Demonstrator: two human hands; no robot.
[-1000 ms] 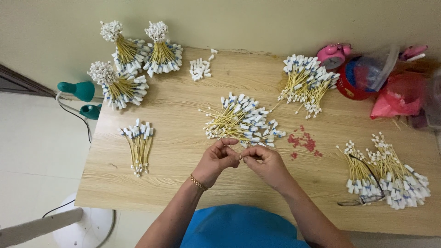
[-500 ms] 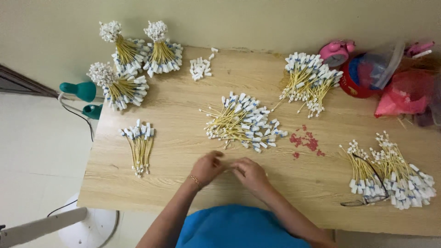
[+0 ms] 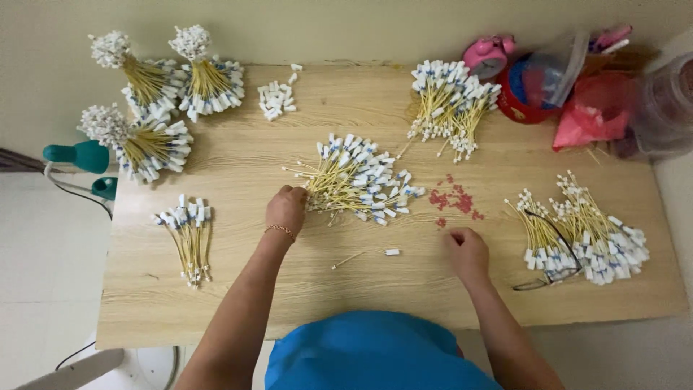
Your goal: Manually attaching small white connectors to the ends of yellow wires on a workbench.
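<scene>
While both hands rest low on the desk (image 3: pixel 216 303), as follows:

Left hand (image 3: pixel 286 209): knuckles up, fingers (image 3: pixel 292 192) curled together at the near-left edge of the central pile (image 3: pixel 357 180); touching or just entering the sticks; whether a stick is pinched, cannot tell.

Right hand (image 3: pixel 468 251): palm down, fingers (image 3: pixel 455 235) bunched together just short of the red bits (image 3: pixel 453 200); apparently holding nothing, grip hidden by the back of the hand.

Central pile: yellow sticks with white-and-blue tips, fanned; stick ends toward the left fingers, tipped ends away to the right and beyond.

Single stick (image 3: pixel 364 255): lying alone on the desk, between the two hands, nearer the body than the pile. Long axis roughly left to right, slightly tilted; white tip at the end toward the right hand, bare end toward the left hand.

Nearer hand: roughly midway; tipped end closer to the right fingers, bare end closer to the left wrist than to the left fingers.

Red bits: scattered just beyond the right fingers, between them and the pile's right edge.

Small row of sticks (image 3: pixel 186 235): well apart to the left of the left hand, long axis running toward and away from the body.

Right-hand heap (image 3: pixel 588 231): well apart to the right of the right fingers, a dark loop lying across it.
</scene>
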